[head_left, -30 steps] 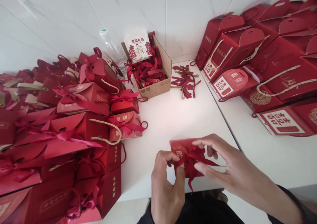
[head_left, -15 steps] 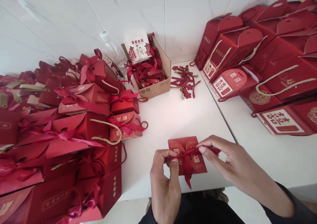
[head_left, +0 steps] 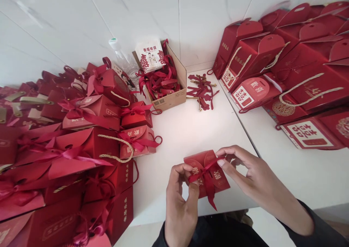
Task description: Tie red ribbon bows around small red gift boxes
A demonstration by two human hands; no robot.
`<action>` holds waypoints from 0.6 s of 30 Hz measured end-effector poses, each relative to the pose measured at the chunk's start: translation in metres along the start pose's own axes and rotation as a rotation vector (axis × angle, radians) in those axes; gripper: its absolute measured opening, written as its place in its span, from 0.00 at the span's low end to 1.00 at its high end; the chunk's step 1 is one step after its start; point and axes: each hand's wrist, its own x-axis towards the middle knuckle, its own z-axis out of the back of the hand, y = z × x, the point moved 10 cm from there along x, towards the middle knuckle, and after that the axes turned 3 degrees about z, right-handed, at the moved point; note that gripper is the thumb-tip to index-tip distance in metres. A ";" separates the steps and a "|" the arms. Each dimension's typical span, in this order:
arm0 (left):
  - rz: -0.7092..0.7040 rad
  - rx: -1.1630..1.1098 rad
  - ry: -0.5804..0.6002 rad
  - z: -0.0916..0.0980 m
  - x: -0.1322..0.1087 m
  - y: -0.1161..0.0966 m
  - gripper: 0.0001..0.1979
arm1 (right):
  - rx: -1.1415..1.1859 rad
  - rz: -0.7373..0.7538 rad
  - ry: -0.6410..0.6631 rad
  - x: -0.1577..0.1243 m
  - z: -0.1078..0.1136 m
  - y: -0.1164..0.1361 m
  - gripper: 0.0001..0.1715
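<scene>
Your left hand [head_left: 181,199] pinches one side of a red ribbon [head_left: 206,172] and your right hand [head_left: 252,172] pinches the other. The ribbon crosses a small red box [head_left: 222,183] near the front edge of the white table [head_left: 174,138]. Farther back stands an open cardboard carton [head_left: 171,101].

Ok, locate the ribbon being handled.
Head view, low, right of centre: the ribbon lies across a small red box between left hand and right hand.
</scene>
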 end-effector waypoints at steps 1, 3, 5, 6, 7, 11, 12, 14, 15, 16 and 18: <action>-0.030 0.035 -0.012 0.002 -0.001 -0.003 0.07 | 0.010 0.007 -0.035 0.000 0.004 -0.001 0.19; -0.097 0.131 -0.044 0.006 -0.004 -0.011 0.13 | 0.019 0.011 -0.071 0.000 0.008 -0.005 0.21; -0.158 0.238 -0.075 0.007 -0.006 -0.018 0.17 | 0.003 -0.001 -0.058 0.001 0.007 -0.008 0.25; -0.181 0.282 -0.088 0.007 -0.007 -0.020 0.18 | -0.007 -0.008 -0.035 0.001 0.005 -0.009 0.26; -0.200 0.317 -0.090 0.005 -0.007 -0.023 0.17 | -0.012 -0.015 -0.009 0.002 0.002 -0.010 0.26; -0.247 0.422 -0.061 -0.007 -0.003 -0.028 0.09 | 0.053 -0.023 0.000 0.001 -0.002 -0.008 0.20; -0.249 0.442 -0.053 -0.010 -0.002 -0.028 0.07 | 0.067 -0.017 -0.031 0.001 0.000 -0.007 0.19; -0.240 0.447 -0.047 -0.013 0.000 -0.029 0.07 | 0.069 -0.002 -0.064 0.000 0.002 -0.004 0.18; -0.232 0.432 -0.047 -0.013 0.000 -0.029 0.07 | 0.063 0.006 -0.053 -0.001 0.001 -0.003 0.17; -0.226 0.408 -0.049 -0.014 -0.001 -0.029 0.08 | 0.062 0.013 -0.026 -0.002 -0.002 -0.002 0.15; -0.218 0.363 -0.056 -0.014 -0.002 -0.029 0.10 | 0.091 0.030 0.021 -0.003 -0.008 0.001 0.15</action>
